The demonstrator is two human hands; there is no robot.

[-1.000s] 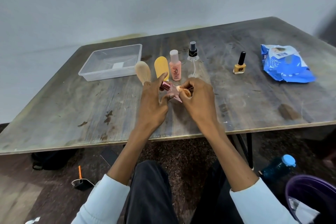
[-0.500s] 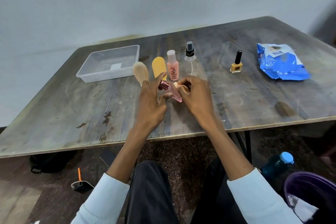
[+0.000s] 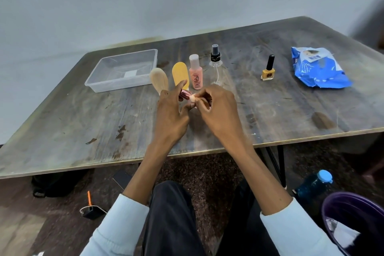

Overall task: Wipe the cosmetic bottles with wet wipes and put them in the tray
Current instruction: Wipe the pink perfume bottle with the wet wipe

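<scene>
My left hand (image 3: 170,114) pinches a small pink metallic tube (image 3: 184,94) between thumb and fingers, just above the table. My right hand (image 3: 218,110) grips a bunched pale pink wet wipe (image 3: 192,98) pressed against the tube's right end. Most of the wipe is hidden in my fingers. Behind my hands stand a pink bottle (image 3: 195,75), a clear spray bottle (image 3: 215,64) and, further right, a yellow nail polish bottle (image 3: 268,70). The clear plastic tray (image 3: 122,86) sits at the back left with nothing in it.
A wooden oval brush (image 3: 159,78) and a yellow oval one (image 3: 180,74) lie beside the tray. A blue wet wipe pack (image 3: 318,68) lies at the far right. On the floor at the right are a blue water bottle (image 3: 313,185) and a purple bin (image 3: 353,220).
The wipe hung spread out between my hands before; now it is bunched in my right fingers at the tube's end. Both hands stay in much the same place.
</scene>
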